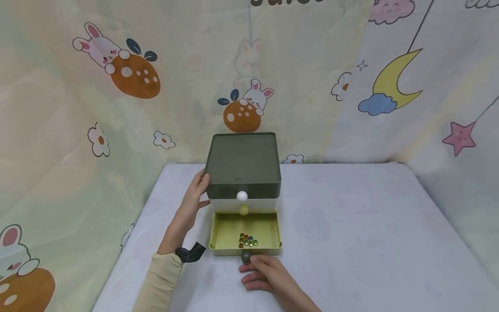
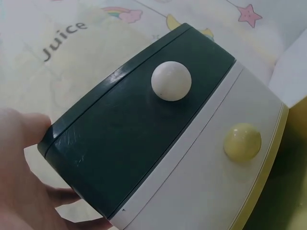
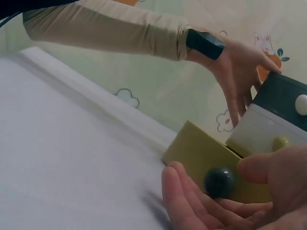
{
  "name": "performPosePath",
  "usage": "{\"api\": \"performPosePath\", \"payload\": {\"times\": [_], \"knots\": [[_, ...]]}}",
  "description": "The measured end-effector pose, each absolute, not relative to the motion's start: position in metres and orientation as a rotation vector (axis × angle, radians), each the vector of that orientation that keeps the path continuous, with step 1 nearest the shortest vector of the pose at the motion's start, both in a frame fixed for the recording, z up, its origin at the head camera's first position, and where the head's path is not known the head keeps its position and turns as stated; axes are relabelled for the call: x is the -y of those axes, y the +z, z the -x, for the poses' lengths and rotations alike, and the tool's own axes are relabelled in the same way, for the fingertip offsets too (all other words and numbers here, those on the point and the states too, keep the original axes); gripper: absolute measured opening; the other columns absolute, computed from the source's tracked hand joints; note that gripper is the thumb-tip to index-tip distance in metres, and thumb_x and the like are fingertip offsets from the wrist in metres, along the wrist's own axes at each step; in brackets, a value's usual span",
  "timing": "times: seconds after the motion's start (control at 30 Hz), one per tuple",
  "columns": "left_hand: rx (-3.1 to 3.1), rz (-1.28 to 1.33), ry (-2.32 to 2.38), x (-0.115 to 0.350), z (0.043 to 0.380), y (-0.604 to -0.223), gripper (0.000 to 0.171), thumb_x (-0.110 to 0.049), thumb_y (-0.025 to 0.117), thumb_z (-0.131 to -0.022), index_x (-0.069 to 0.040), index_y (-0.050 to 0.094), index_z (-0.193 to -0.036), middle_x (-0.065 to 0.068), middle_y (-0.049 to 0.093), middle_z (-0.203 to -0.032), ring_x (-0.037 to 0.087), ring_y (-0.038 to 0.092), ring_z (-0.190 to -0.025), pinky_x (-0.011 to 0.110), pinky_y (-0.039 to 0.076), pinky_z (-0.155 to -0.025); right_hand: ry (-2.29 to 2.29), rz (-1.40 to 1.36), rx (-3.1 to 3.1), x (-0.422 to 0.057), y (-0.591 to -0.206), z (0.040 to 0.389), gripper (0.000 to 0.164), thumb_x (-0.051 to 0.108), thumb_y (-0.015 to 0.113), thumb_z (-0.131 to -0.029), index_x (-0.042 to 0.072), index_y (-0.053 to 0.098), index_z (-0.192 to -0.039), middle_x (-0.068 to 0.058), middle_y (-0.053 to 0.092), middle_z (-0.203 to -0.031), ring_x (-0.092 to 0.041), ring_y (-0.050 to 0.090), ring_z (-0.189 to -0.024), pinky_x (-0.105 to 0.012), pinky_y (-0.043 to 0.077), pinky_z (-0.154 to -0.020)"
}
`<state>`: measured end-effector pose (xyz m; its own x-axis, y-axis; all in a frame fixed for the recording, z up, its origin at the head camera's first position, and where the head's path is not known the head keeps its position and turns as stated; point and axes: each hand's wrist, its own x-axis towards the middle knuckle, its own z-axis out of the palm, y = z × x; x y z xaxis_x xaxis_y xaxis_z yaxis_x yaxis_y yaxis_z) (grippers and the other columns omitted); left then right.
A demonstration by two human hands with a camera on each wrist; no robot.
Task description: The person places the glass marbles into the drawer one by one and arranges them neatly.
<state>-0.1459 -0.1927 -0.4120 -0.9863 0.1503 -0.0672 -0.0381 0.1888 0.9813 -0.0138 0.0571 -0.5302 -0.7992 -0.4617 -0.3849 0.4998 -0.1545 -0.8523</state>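
A small drawer box stands on the table, with a dark green top drawer (image 2: 120, 129) and a white middle drawer (image 2: 192, 172). Its yellow-green bottom drawer (image 1: 218, 225) is pulled out toward me and has several glass marbles (image 1: 246, 241) inside. The knobs are a white knob (image 1: 242, 196), a yellow knob (image 2: 242, 143) and a dark green knob (image 3: 219, 182). My left hand (image 1: 191, 201) rests on the box's left side, thumb at the upper edge and fingers spread. My right hand (image 1: 273, 277) holds the dark green knob between thumb and fingers.
The white tabletop (image 1: 351, 234) reaches out on both sides of the box. Close behind the box hangs a printed cloth (image 1: 187, 86) with rabbits, a moon and a star. A black strap (image 1: 190, 252) sits on the left wrist.
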Motion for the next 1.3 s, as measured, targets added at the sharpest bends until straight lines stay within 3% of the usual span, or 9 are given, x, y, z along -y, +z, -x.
{"api": "performPosePath", "payload": {"times": [0.4,0.73,1.17,1.3], "knots": [[-2.323,-0.01,1.946,0.184,0.15,-0.412,0.063,-0.048,0.039,-0.109,-0.023,0.021,-0.165,0.012,0.031,-0.168,0.038,0.031,-0.156,0.073,0.035,-0.117,-2.098,-0.124,-1.529,-0.037,-0.528,0.036,0.048,0.028,0.057,-0.108,-0.013,0.057,-0.133,-0.015,0.077,-0.115,-0.015,0.076,-0.09,-0.034,0.065,-0.086],[-2.377,0.03,1.941,0.178,0.16,-0.412,0.057,-0.042,0.038,-0.109,-0.022,0.028,-0.161,0.016,0.044,-0.156,0.04,0.039,-0.151,0.074,0.038,-0.115,-2.138,-0.117,-1.548,-0.037,-0.524,0.085,0.046,0.022,0.052,-0.11,-0.015,0.053,-0.137,-0.018,0.075,-0.118,-0.012,0.075,-0.089,-0.032,0.065,-0.087],[-2.376,0.081,1.955,0.183,0.154,-0.415,0.055,-0.041,0.039,-0.108,-0.02,0.032,-0.159,0.013,0.041,-0.16,0.039,0.039,-0.15,0.072,0.039,-0.115,-2.154,-0.104,-1.593,-0.033,-0.529,0.11,0.046,0.021,0.053,-0.11,-0.018,0.053,-0.135,-0.021,0.074,-0.118,-0.012,0.075,-0.087,-0.032,0.065,-0.085],[-2.391,0.034,1.915,0.19,0.154,-0.415,0.06,-0.048,0.04,-0.108,-0.021,0.03,-0.16,0.012,0.038,-0.162,0.039,0.039,-0.15,0.071,0.041,-0.114,-2.112,-0.051,-1.633,-0.037,-0.53,0.11,0.047,0.024,0.053,-0.11,-0.016,0.054,-0.135,-0.023,0.073,-0.12,-0.013,0.075,-0.09,-0.032,0.065,-0.085]]}}
